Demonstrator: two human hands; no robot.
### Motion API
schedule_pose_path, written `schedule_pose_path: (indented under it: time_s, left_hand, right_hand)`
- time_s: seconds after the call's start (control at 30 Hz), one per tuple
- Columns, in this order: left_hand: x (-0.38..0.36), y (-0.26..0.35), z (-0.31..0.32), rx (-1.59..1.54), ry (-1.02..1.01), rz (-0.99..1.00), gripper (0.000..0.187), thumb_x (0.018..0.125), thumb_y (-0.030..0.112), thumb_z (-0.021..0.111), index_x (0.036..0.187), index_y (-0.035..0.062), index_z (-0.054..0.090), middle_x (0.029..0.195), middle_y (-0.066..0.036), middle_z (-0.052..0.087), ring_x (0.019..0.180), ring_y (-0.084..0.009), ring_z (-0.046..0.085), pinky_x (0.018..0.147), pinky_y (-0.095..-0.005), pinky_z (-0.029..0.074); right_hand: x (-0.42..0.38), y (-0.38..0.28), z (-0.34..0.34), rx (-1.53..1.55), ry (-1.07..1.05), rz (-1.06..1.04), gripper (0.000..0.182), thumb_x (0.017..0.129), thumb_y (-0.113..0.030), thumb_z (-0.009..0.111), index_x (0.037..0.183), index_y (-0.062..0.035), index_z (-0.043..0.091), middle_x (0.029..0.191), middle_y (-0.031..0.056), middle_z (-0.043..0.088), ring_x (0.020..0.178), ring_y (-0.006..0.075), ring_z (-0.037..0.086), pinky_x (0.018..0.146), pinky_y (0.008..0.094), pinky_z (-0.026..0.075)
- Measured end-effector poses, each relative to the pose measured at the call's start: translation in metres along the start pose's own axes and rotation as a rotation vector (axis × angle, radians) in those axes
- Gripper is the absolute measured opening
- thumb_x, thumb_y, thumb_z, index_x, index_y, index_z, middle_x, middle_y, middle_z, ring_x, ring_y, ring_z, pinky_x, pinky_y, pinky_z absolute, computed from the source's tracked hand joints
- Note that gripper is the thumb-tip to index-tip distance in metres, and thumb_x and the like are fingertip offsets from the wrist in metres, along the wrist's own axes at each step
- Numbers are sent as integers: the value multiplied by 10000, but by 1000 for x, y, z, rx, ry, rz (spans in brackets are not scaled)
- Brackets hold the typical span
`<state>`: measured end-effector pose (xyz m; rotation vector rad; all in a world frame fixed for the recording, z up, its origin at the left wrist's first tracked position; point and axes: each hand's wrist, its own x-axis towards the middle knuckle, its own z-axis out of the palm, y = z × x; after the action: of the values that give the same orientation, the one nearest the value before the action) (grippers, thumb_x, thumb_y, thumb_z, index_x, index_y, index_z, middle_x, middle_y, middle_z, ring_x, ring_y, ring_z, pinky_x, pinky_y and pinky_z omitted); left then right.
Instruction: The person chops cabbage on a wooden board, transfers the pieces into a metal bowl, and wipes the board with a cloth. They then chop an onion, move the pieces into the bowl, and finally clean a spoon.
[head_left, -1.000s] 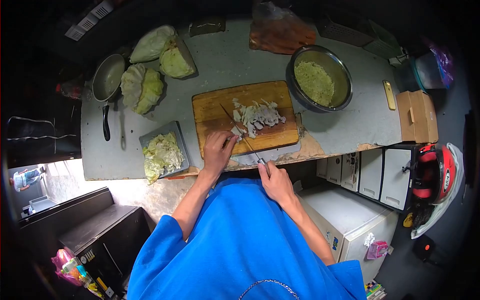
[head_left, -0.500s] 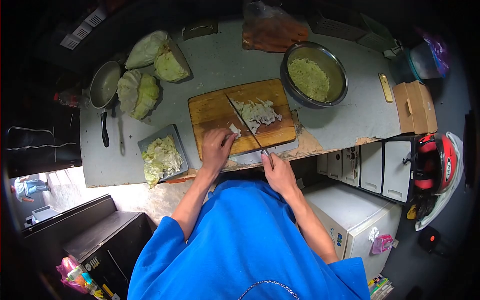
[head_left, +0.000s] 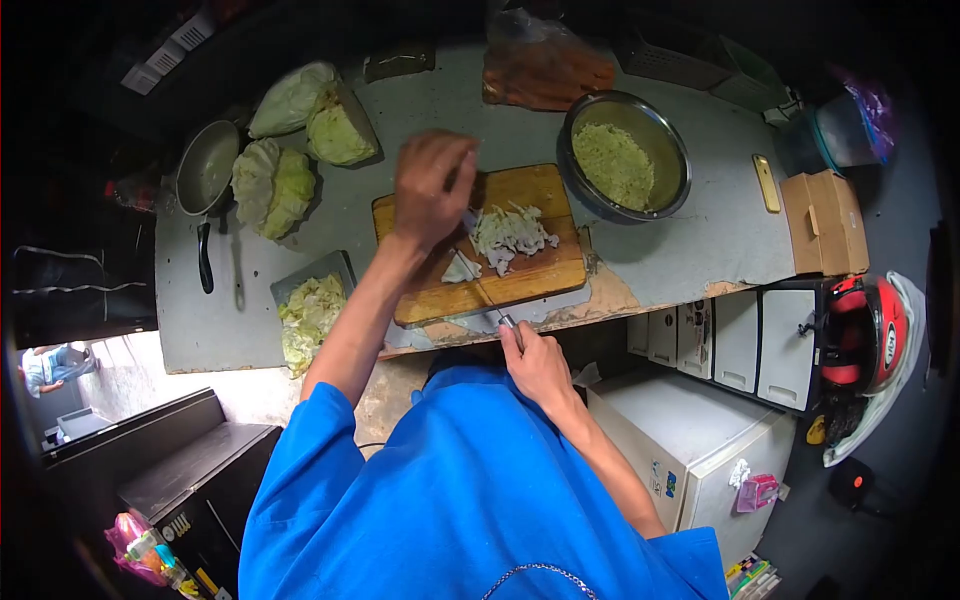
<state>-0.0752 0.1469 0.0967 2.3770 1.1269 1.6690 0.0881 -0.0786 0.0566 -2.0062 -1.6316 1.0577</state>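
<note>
My right hand (head_left: 537, 365) grips a knife (head_left: 508, 321) by its handle at the front edge of the wooden cutting board (head_left: 535, 285), with the blade slanting up and left over the wood. Chopped cabbage (head_left: 510, 235) lies right of the blade, and a small pale piece (head_left: 462, 268) is beside it on the left. Raised over the board's left part is my left hand (head_left: 435, 190), its bent fingers blurred and pointing away from me. I cannot tell whether it holds anything.
Behind the board's right corner stands a steel bowl (head_left: 683, 165) of shredded cabbage. Cut cabbage heads (head_left: 340, 133) and a pan (head_left: 205, 165) are at left; a tray (head_left: 340, 265) of leaves sits near the front edge. A bag of carrots (head_left: 545, 75) lies at the back.
My left hand has lifted from the small piece at the board's front and moved up and away. My right hand and the knife have shifted left and slightly toward me.
</note>
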Motion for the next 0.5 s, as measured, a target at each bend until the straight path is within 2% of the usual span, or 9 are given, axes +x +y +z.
schedule_pose_path:
  time_s: [0.03,0.07,0.13,0.17,0.23,0.27,0.33,0.43,0.5]
  left_hand:
    - [11,4,-3,12,83,23,113,897,47,702,1007,39,727,951,-99,725,949,-309,654,864,-424,498]
    - [14,7,-3,6,79,24,113,897,47,702,1007,39,727,951,-99,725,949,-309,654,864,-424,498]
    - [15,13,-2,-80,-22,-156,186,954,114,646,1109,33,711,1120,-133,716,1121,-342,626,1005,-471,455]
    - [3,7,9,-80,-22,-155,186,954,114,646,1109,33,711,1120,-133,716,1121,-342,626,1005,-471,455]
    - [-44,-12,41,63,-386,-113,355,1033,198,534,1341,41,612,1407,-182,594,1396,-384,458,1172,-529,327]
    - [-55,-16,43,63,-390,-113,355,1033,198,534,1341,41,612,1407,-182,594,1396,-384,458,1172,-529,327]
    - [-63,-20,41,26,-524,-275,475,1081,249,419,1515,57,447,1601,-186,396,1541,-394,231,1259,-560,159]
    - [-59,-19,48,7,-588,-286,491,1091,240,407,1547,59,404,1631,-185,349,1554,-392,203,1264,-564,134]
    - [-53,-16,42,-48,-515,-322,490,1092,252,411,1544,63,410,1633,-190,344,1555,-394,201,1264,-556,131]
  right_hand:
    - [0,0,0,-8,8,-2,477,1058,-415,501,857,9,588,681,292,639,731,536,635,667,597,505]
    - [0,0,1,-16,14,-5,471,1057,-411,502,862,9,589,685,292,643,729,533,639,667,598,506]
    - [0,2,4,-21,16,-7,468,1056,-410,503,864,8,590,688,292,646,730,532,642,670,598,511]
    - [2,3,5,-29,18,-14,466,1056,-408,504,866,8,590,691,293,649,730,532,645,674,597,516]
    - [2,-3,2,-90,2,6,463,1055,-406,505,869,9,592,697,294,653,730,534,647,679,596,520]
    - [2,-6,1,-152,-14,24,461,1055,-404,505,873,10,594,704,294,656,731,536,648,684,595,525]
    - [5,-6,1,-154,-13,26,460,1056,-403,503,883,13,599,714,300,657,742,538,649,693,593,528]
    - [6,2,1,-94,-35,21,463,1057,-402,501,905,21,611,737,306,662,772,535,653,717,589,530]
    - [8,6,-1,-26,-57,14,466,1057,-403,500,917,25,618,750,305,666,791,529,655,730,587,528]
